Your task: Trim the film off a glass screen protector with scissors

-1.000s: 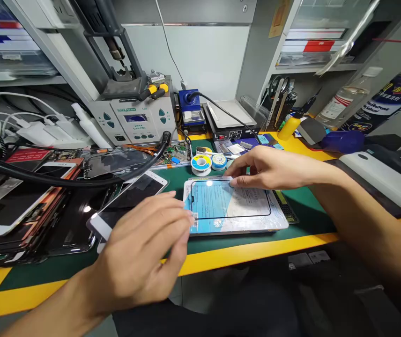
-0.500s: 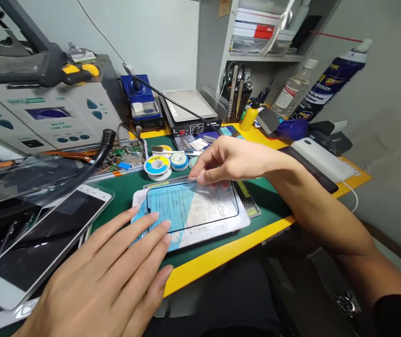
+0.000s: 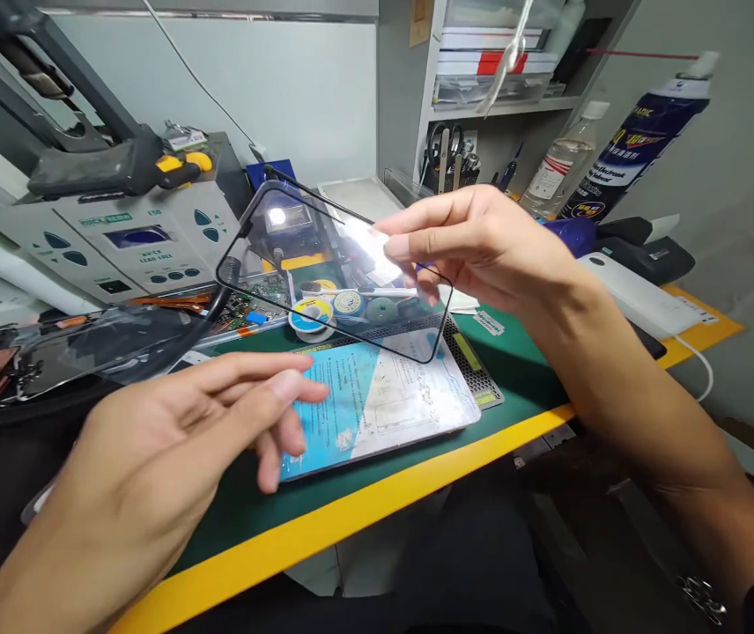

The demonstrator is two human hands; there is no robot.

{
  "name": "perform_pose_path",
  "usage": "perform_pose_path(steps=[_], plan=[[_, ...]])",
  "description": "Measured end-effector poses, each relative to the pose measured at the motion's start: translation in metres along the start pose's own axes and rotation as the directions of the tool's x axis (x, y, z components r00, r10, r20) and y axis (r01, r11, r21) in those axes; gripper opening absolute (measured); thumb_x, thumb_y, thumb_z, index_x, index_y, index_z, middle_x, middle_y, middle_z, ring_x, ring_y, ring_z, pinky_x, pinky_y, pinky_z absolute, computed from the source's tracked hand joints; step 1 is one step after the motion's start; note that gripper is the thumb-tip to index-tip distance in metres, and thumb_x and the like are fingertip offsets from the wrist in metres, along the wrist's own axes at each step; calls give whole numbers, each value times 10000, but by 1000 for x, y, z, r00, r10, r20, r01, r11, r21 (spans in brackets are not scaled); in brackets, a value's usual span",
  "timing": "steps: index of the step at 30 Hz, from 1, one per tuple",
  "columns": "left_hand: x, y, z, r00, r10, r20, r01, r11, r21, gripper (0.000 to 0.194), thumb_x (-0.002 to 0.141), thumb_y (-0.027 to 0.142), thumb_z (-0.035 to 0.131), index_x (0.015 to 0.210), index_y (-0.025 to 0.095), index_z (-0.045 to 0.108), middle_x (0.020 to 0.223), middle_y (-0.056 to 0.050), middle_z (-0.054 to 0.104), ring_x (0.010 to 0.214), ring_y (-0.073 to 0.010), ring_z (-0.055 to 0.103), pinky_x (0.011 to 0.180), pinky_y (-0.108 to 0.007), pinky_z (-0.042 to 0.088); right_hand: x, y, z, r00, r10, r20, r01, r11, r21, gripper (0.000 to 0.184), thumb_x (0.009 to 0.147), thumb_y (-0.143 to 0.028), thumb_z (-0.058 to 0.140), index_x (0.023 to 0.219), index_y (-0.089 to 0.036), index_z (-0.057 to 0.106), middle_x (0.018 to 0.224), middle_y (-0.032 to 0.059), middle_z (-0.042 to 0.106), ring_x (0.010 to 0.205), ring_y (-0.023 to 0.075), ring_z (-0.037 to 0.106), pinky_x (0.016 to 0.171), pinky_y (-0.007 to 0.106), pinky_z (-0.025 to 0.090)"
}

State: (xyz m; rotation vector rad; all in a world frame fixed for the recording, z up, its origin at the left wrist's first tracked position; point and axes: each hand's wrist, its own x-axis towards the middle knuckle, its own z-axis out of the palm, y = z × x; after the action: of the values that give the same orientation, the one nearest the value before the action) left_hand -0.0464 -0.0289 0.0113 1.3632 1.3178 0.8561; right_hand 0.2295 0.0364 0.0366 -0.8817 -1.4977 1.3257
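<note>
A clear phone screen glass [image 3: 324,273] with a thin black border hangs tilted above the mat. My right hand [image 3: 476,233] pinches its upper right edge between thumb and fingers, and light glints off the glass there. Below it lies a flat blue and white box [image 3: 377,401] with printed text. My left hand [image 3: 198,431] hovers over the box's left end with fingers apart and loosely bent, holding nothing. Solder spools [image 3: 312,317] stand just behind, partly seen through the glass.
A grey rework station [image 3: 152,233] stands at the left, a black hose [image 3: 218,304] before it. Circuit board scraps [image 3: 251,299] lie behind the mat. A clear bottle [image 3: 562,163] and a blue spray can [image 3: 641,145] stand at the right. A white power bank-like block [image 3: 641,295] lies near.
The glass has been lifted off the box and tilted up by my right hand. My left hand has turned from palm down to sideways, fingers now bent.
</note>
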Motion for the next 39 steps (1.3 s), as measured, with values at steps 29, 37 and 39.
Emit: perform_pose_path(steps=[29,37,39], plan=[[4,3,18,983,183,-24,-184,956,-229,121,904,288,704,915,195,781,952,-45,795,621,-135,699,482,-202,555,6,-14,2,998,5,69,-1,998,-55,122,747,-143,845,868,-125,838,651,36,703,477,79,562,380,185,411],[5,0,17,983,183,-1,-179,956,-231,145,906,302,711,900,171,774,830,-41,793,598,-133,708,486,-196,548,6,-12,0,999,-5,50,11,993,-118,144,749,-204,844,891,-176,851,700,57,748,524,101,582,417,217,433],[6,-1,17,982,187,-2,-182,953,-240,148,908,300,710,900,167,773,835,-44,794,595,-131,707,485,-193,546,6,-11,0,999,-6,34,11,991,-137,159,750,-225,840,900,-175,853,701,65,753,545,109,593,435,222,442]])
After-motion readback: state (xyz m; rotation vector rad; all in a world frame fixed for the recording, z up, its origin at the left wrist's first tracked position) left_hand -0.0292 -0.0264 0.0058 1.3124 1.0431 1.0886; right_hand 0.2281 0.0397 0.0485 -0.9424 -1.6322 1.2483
